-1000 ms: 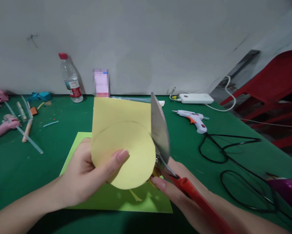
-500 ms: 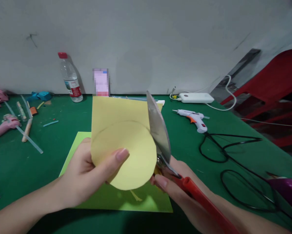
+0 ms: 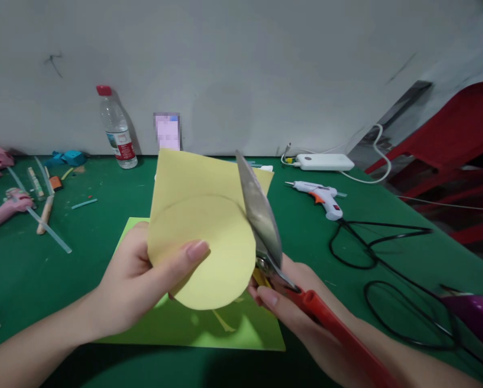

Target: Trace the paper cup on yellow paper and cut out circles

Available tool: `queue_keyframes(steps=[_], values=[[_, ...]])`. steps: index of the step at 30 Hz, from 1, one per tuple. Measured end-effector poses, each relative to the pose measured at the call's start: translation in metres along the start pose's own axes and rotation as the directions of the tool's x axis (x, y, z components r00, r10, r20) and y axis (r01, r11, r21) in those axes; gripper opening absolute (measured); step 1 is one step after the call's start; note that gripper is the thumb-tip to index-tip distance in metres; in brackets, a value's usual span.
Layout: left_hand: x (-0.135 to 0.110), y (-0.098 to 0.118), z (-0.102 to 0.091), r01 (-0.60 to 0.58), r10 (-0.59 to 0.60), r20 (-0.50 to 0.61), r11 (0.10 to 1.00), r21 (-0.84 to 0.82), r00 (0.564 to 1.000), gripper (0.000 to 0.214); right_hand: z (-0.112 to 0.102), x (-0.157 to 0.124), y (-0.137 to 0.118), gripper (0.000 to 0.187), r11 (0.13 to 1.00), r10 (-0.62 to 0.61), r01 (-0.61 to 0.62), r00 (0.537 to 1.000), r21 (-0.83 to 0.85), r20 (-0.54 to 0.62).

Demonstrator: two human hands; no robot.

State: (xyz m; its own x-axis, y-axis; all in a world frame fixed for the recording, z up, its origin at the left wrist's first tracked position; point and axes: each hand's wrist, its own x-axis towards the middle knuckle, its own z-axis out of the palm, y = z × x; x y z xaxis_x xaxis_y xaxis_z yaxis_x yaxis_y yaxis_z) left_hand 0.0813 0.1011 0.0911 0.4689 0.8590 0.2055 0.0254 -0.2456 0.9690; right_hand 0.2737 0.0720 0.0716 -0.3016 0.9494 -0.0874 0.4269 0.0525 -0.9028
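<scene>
My left hand (image 3: 144,280) grips a sheet of yellow paper (image 3: 201,178), its thumb flat across the front. A circle is drawn on the sheet, and its lower edge is cut round while the upper part is still joined. My right hand (image 3: 298,307) holds red-handled scissors (image 3: 263,215), whose blade stands at the right edge of the circle. The other blade is mostly hidden behind the paper. Below both hands lies a light green sheet (image 3: 176,334) with a thin yellow paper scrap (image 3: 224,321) on it.
A white glue gun (image 3: 317,196) with a looping black cable and a white power strip (image 3: 325,162) are on the right. A water bottle (image 3: 119,134) and a phone (image 3: 167,131) stand by the wall. Leftward lie a pink glue gun (image 3: 13,207) and several glue sticks.
The yellow paper has turned slightly clockwise and shifted a little left and up in my left hand. The scissors' visible blade tip has tilted slightly left.
</scene>
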Motion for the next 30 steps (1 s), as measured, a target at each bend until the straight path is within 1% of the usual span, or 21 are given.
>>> queue_keyframes(steps=[2, 4, 6, 9, 13, 21, 25, 30], values=[[0.0006, 0.0004, -0.0021, 0.016, -0.016, -0.008, 1.0, -0.007, 1.0, 0.033, -0.0011, -0.0004, 0.0021, 0.012, 1.0, 0.002, -0.003, 0.998, 0.013, 0.056], [0.001, 0.0014, -0.0039, 0.038, -0.038, -0.008, 0.999, -0.016, 0.999, 0.031, -0.0017, -0.0006, 0.0036, 0.011, 1.0, 0.006, -0.007, 0.997, 0.022, 0.073], [0.0011, 0.0025, -0.0051, 0.058, -0.058, -0.004, 0.998, -0.022, 0.998, 0.028, -0.0017, -0.0002, 0.0039, 0.009, 0.999, 0.012, -0.014, 0.997, 0.034, 0.07], [0.0013, 0.004, -0.0061, 0.061, -0.061, -0.014, 0.998, -0.011, 0.998, 0.026, -0.0008, 0.0008, 0.0025, 0.011, 0.999, 0.022, -0.025, 0.997, 0.042, 0.067], [0.002, 0.0047, -0.0063, 0.061, -0.061, -0.012, 0.998, 0.002, 0.998, 0.029, 0.0002, 0.0012, 0.0005, 0.015, 0.999, 0.02, -0.021, 0.998, 0.027, 0.056], [0.0024, 0.0036, -0.0084, 0.068, -0.068, 0.004, 0.998, 0.014, 0.998, 0.031, 0.0007, -0.0018, 0.0015, 0.014, 0.998, 0.033, -0.034, 0.999, 0.043, 0.042], [0.0028, 0.0035, -0.0092, 0.077, -0.077, 0.0, 0.997, 0.026, 0.997, 0.032, 0.0023, -0.0011, 0.0003, 0.015, 0.997, 0.057, -0.058, 0.998, 0.06, 0.015], [0.0035, 0.0047, -0.0085, 0.069, -0.069, -0.021, 0.997, 0.026, 0.997, 0.034, 0.0026, -0.0008, -0.0005, 0.013, 0.996, 0.059, -0.06, 0.998, 0.069, 0.012]])
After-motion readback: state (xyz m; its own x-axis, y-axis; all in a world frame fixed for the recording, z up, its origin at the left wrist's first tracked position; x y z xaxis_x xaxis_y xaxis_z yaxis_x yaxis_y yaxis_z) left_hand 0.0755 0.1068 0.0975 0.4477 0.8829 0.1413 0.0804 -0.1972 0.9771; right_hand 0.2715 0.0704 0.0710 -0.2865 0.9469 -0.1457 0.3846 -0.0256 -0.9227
